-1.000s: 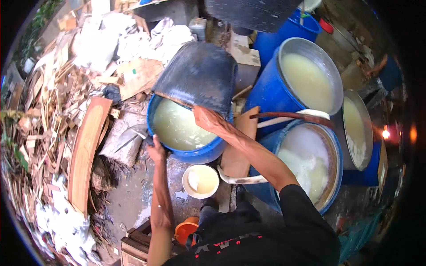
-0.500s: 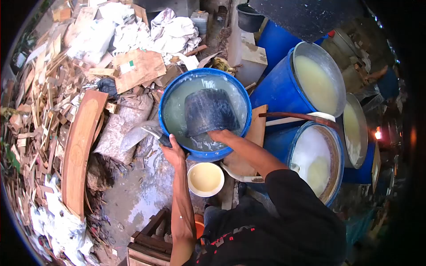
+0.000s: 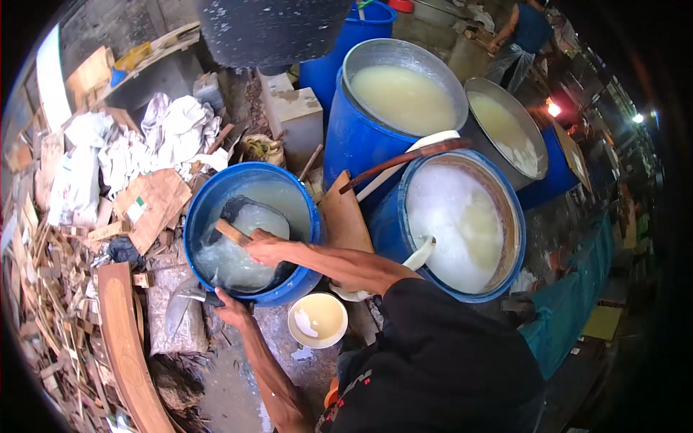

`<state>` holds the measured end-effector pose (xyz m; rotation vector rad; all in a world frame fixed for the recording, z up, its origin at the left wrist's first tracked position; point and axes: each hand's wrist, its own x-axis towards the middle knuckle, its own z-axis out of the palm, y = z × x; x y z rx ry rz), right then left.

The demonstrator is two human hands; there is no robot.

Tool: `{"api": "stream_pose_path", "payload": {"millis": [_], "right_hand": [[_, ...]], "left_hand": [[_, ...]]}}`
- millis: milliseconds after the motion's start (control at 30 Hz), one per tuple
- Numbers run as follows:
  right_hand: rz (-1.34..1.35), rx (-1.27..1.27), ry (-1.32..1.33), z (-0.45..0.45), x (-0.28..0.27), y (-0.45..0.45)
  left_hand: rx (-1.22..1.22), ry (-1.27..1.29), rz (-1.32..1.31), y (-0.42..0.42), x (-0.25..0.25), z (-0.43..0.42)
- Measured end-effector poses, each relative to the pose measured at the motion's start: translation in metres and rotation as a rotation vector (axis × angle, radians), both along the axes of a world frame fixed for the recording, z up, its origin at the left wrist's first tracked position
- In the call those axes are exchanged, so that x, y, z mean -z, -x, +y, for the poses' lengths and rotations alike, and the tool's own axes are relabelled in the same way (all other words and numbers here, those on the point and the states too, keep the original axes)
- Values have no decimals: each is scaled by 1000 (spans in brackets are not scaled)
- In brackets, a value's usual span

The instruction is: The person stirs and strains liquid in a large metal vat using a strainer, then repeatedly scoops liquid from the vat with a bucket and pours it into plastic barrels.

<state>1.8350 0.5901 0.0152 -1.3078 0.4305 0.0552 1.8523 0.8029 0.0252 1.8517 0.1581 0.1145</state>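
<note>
My right hand is closed round the wooden handle of a dark bucket. The bucket sits mouth up inside a blue barrel, with cloudy liquid in it and around it. At the barrel's near left rim, my left hand is closed on the dark grip of a tool with a broad, pale, curved head; its exact kind is unclear. Just below the barrel stands a white bowl holding cream-coloured liquid.
Large blue drums with pale liquid stand to the right, one foamy. A curved brown stick lies across a drum. Wood scraps and white sacks fill the left. A co-worker stands at the back right.
The bucket, earlier bottom up in the barrel, is now mouth up. My right hand has moved onto its wooden handle. The camera view has shifted right.
</note>
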Motion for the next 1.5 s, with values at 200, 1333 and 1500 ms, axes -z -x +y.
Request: {"api": "stream_pose_path", "payload": {"millis": [200, 1333, 1500], "right_hand": [[-13, 111, -276, 0, -91, 22], [-484, 695, -958, -218, -195, 472], [-749, 927, -904, -231, -144, 487]], "left_hand": [[66, 242, 64, -15, 29, 11], [-152, -68, 51, 119, -27, 70], [-221, -672, -120, 220, -89, 58]]}}
